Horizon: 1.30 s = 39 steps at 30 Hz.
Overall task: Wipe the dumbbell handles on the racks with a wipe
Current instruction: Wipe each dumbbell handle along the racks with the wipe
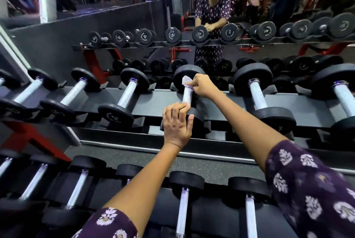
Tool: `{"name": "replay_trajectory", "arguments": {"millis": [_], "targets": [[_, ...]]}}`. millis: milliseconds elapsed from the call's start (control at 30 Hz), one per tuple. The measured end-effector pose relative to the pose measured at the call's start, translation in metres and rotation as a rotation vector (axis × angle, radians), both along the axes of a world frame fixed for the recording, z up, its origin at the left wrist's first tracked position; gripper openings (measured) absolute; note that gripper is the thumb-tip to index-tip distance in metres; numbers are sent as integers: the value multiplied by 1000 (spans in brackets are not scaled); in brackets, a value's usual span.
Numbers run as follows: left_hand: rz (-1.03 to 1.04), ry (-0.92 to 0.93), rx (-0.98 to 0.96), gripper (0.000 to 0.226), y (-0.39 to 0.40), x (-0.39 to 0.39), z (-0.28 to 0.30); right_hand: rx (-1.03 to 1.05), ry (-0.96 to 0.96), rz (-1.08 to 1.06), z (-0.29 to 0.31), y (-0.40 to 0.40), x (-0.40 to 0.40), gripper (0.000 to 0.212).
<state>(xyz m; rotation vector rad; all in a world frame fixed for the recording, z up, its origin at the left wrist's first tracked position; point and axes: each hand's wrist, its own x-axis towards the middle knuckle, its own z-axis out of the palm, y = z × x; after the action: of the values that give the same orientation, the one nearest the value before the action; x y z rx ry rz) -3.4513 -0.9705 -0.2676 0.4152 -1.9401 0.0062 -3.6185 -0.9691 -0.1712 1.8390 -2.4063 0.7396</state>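
Observation:
A black dumbbell with a silver handle (186, 97) lies on the upper rack shelf (221, 111) in the middle of the view. A thin white wipe (186, 82) is wrapped over the far end of that handle. My right hand (202, 86) pinches the wipe against the handle near the far weight head (184, 73). My left hand (177, 124) rests on the near weight head, with its fingertips touching the near end of the handle.
More dumbbells (125, 95) (258, 95) lie side by side on the same shelf. A lower rack (217, 212) with several dumbbells (182, 201) sits close below my arms. A mirror (192, 16) behind the rack reflects a person and other racks.

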Motion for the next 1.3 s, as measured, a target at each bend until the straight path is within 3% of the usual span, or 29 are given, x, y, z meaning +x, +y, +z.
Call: {"name": "replay_trajectory", "arguments": {"millis": [200,300,400,567,633,700,800,933,1067,1167,1300], "targets": [[-20,-3,19,37,-3,0,1,-18,-70,97,-19,21,19,28],[-36,-28,33,26,1,2,2,65,-92,164,-18,37,28,26],[-67,-88,107,24,2,5,5,172,-262,169,-4,43,29,31],[-202,-205,345,40,11,23,29,-131,-574,7,18,38,51,36],[-272,-120,567,30,14,30,45,-212,-635,30,30,31,63,31],[-293,113,846,23,13,35,60,-280,-701,56,40,24,76,26],[-206,354,1070,36,-4,54,71,-341,-776,93,47,17,100,22],[-157,248,1017,46,-44,84,75,-312,-805,133,44,7,134,19],[33,-148,696,47,-81,124,76,-261,-766,81,37,-10,160,20],[175,-439,563,57,-116,156,65,-214,-735,44,32,-30,181,22],[136,-572,498,64,-149,181,56,-189,-704,3,25,-60,211,22]]}}
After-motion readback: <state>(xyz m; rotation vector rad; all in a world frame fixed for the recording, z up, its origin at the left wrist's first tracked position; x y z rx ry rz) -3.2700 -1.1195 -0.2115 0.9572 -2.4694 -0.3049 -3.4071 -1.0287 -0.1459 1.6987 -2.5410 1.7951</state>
